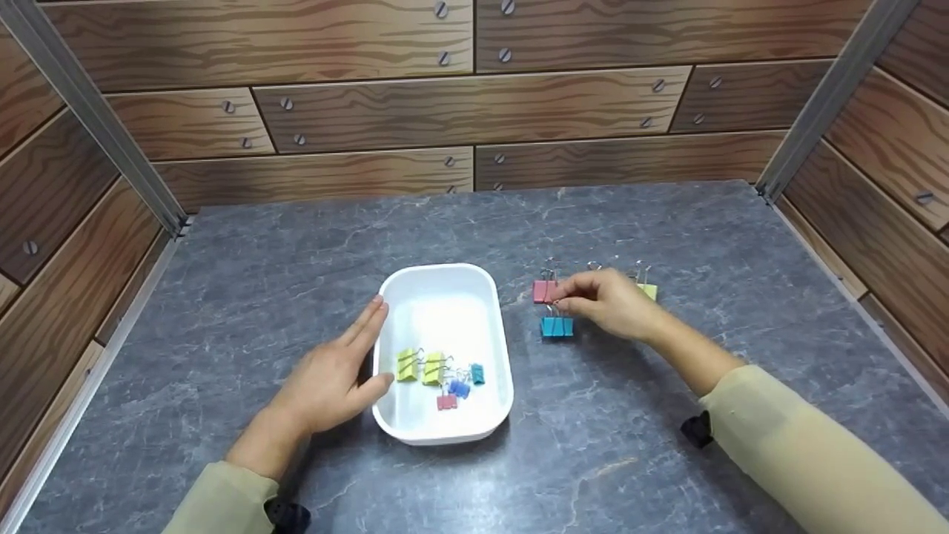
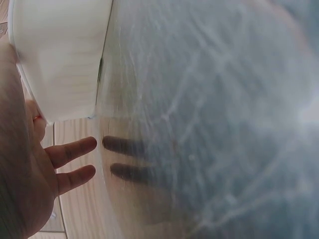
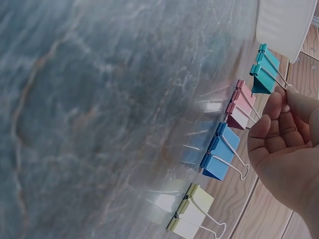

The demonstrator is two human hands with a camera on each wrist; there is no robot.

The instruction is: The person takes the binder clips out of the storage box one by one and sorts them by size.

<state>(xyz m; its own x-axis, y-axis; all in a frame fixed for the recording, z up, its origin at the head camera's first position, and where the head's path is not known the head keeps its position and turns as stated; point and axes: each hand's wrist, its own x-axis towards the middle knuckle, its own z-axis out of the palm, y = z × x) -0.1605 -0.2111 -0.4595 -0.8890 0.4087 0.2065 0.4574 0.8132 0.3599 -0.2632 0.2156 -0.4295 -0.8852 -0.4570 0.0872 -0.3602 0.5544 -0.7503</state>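
To the right of the tub [image 1: 445,319], my right hand [image 1: 615,304] had the teal clip [image 1: 557,327] by its wire handle, pinched between thumb and fingertip, the other fingers curled in. The clip's body was just beyond those fingertips, on my side of them. My left hand [image 1: 330,386] lay against the tub's left side, fingers straight and parted, gripping nothing.

Also right of the tub, a red clip [image 3: 238,107], a blue clip [image 3: 222,149] and a yellow clip [image 3: 192,211] stood in a row, red nearest it. Inside the tub, towards its near end, were two lime clips [image 1: 407,366], with a small red clip [image 1: 447,403], a small blue clip [image 1: 459,389] and a small teal clip [image 1: 477,374] to their right.
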